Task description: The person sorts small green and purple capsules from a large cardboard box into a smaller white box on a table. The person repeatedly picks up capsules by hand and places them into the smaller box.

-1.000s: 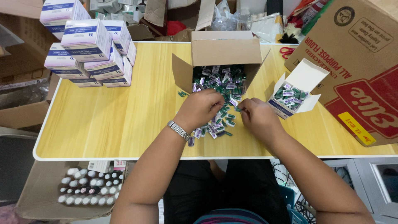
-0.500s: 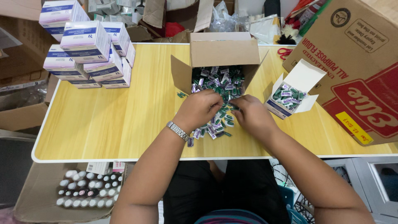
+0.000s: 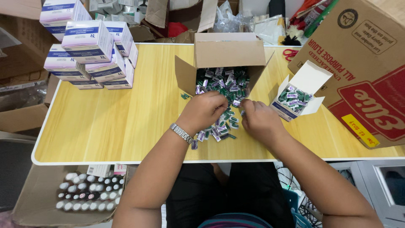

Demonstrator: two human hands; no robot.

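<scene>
An open brown cardboard box (image 3: 230, 52) lies on the yellow wooden table (image 3: 118, 122), spilling a heap of small green and purple packets (image 3: 223, 84) toward me. My left hand (image 3: 204, 112), with a metal watch on its wrist, rests curled on the near end of that heap. My right hand (image 3: 260, 120) sits beside it with fingertips pinched at a few packets. Whether either hand grips packets is hidden under the fingers. A small white carton (image 3: 301, 95), its flap up and partly filled with the same packets, stands just right of my right hand.
A stack of white and purple cartons (image 3: 88, 50) stands at the table's far left. A big brown cardboard box (image 3: 363, 71) leans over the right end. Below the near edge sits a cardboard tray of white-capped bottles (image 3: 84, 192). Clutter and red scissors (image 3: 289, 54) lie behind.
Both hands have shifted slightly within the packet heap, the right hand's fingers moving in toward the left hand. Nothing else has moved.
</scene>
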